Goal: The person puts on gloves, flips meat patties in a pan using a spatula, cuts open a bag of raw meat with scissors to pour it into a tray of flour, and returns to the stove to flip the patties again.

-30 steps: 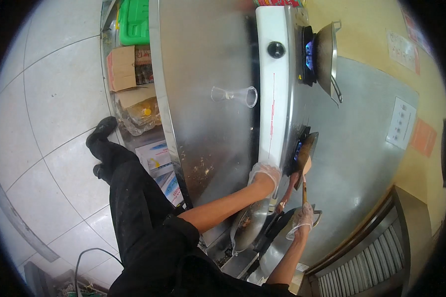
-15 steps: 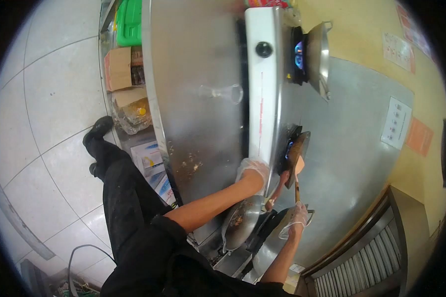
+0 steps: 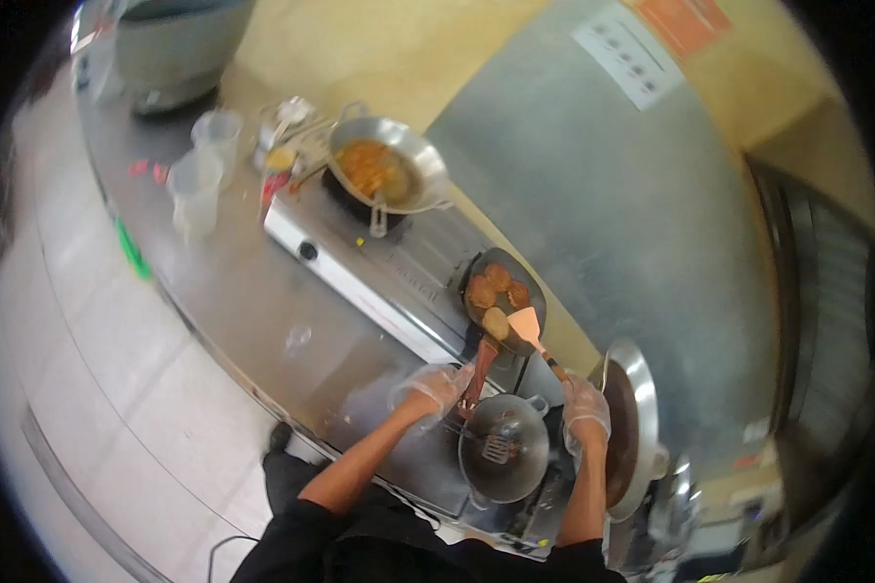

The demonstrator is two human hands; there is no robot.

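My right hand (image 3: 586,416), in a clear plastic glove, is closed around the handle of a spatula (image 3: 527,327) with a pale orange blade. The blade is at the edge of a dark frying pan (image 3: 529,335), beside several browned round patties (image 3: 497,278) and one paler patty (image 3: 495,324). My left hand (image 3: 440,386), also gloved, is at the left side of the pan's reddish-brown handle (image 3: 478,377). Its fingertips reach the handle, but blur hides whether they grip it. Below the handle sits a wok (image 3: 504,466) holding a slotted utensil (image 3: 497,447).
A larger wok (image 3: 420,160) with orange-brown food and oil stands on the far burner of the white-fronted stove (image 3: 360,282). Plastic jugs (image 3: 194,194) and a big grey pot (image 3: 180,49) are at far left. A wide metal pan (image 3: 642,389) is right of my right hand.
The view has turned and now shows the pan's contents from above. My left hand has moved from the stove's front edge to the pan handle. The spatula stays in my right hand.
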